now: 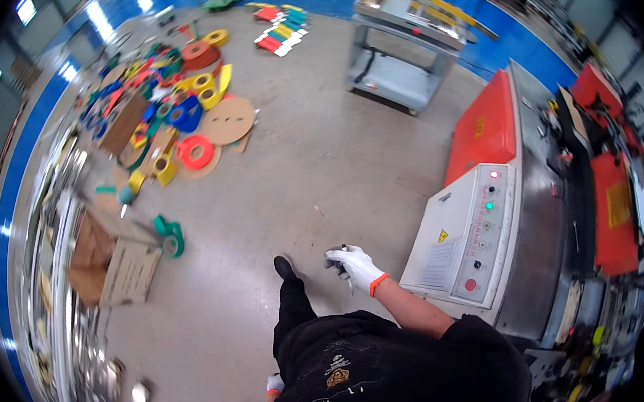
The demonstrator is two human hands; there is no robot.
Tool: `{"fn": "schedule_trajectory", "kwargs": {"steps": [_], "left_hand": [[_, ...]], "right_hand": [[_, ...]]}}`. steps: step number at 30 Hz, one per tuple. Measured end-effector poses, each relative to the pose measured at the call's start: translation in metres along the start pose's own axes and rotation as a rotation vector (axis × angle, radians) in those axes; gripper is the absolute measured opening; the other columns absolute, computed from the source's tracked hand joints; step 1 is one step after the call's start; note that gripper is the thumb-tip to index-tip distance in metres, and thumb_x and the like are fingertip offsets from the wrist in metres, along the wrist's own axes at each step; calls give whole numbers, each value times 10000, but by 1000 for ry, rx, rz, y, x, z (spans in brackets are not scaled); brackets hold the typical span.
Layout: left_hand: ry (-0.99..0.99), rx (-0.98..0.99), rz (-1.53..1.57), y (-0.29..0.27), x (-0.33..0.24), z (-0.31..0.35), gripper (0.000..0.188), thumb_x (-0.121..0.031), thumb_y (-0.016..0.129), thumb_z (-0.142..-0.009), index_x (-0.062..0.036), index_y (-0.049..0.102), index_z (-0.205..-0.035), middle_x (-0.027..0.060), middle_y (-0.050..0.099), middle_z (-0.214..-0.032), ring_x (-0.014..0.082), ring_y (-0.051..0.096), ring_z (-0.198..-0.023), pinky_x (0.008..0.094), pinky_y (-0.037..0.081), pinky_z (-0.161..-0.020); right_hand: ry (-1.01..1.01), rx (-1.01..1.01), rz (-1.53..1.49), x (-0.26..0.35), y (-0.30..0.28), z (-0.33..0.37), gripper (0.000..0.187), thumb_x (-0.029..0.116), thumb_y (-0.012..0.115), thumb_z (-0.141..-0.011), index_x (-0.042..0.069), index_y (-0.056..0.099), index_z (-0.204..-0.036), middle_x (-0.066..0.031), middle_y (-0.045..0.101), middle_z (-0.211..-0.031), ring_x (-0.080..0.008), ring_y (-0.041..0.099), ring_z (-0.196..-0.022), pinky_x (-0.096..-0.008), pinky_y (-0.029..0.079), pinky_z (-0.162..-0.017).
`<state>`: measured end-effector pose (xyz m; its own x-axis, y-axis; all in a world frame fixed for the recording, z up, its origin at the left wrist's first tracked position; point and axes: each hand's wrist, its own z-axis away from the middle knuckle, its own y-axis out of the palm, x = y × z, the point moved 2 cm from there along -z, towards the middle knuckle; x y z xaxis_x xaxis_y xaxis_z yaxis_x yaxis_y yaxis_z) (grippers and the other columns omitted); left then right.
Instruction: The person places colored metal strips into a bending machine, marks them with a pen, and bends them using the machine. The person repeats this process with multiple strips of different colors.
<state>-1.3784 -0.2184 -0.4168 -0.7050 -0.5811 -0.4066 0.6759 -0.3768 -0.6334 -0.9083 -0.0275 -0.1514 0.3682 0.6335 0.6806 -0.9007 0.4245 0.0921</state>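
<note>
My right hand, in a white glove with grey fingertips and an orange cuff, is held out in front of my body. Its fingers are closed around a thin, slim tool; a dark end shows above the fingers and a lighter end below, too small to name. To its right stands a white control cabinet with a red lamp, a green lamp and several knobs, apart from the hand. My left hand, also gloved, hangs low beside my dark trousers, mostly hidden by my black shirt, and its fingers do not show.
Rolls of coloured tape and cardboard discs are heaped at the far left. An open cardboard box stands nearer, by long metal strips. A grey wheeled cart is ahead; a red-covered machine adjoins the cabinet.
</note>
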Motion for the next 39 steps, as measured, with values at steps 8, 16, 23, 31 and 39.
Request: {"fn": "schedule_trajectory", "kwargs": {"steps": [8,16,23,31,39], "left_hand": [[-247,271,194,-78,-273,-233,253,-257,630,-953,-44,558,-838,72,532,-579,205,499,-422,366,401,-389],[413,129,-235,-90,-682,-442,396,-388,663,-871,4,713,-890,116,679,-694,237,650,-628,394,502,-600],[645,361,-26,48,-980,-429,360,-325,664,-909,-5,711,-1067,81,701,-809,166,609,-683,336,497,-643],[939,235,-239,166,-1175,-336,523,-385,657,-910,2,602,-1258,224,692,-1147,332,677,-1056,428,518,-936],[1181,6,3,178,-1511,-346,595,-283,708,-875,-52,484,-1375,229,603,-1273,394,596,-1169,467,486,-980]], "right_hand": [[-115,-159,-494,90,-47,-122,189,177,657,-933,58,664,-1080,-78,709,-903,-110,588,-628,-242,449,-533],[-359,-497,-914,198,-160,-178,240,232,632,-941,52,653,-1100,-108,702,-872,-185,634,-651,-310,485,-533],[-223,-759,-1029,223,-266,-263,242,322,602,-971,95,639,-1047,-75,656,-800,-184,599,-598,-324,461,-504],[-297,-674,-616,436,-382,-371,331,349,594,-979,65,587,-1149,-84,657,-806,-173,617,-609,-303,487,-461],[-438,-482,-662,633,-392,-480,309,301,577,-999,61,609,-1191,-67,674,-864,-111,602,-596,-239,433,-416]]}}
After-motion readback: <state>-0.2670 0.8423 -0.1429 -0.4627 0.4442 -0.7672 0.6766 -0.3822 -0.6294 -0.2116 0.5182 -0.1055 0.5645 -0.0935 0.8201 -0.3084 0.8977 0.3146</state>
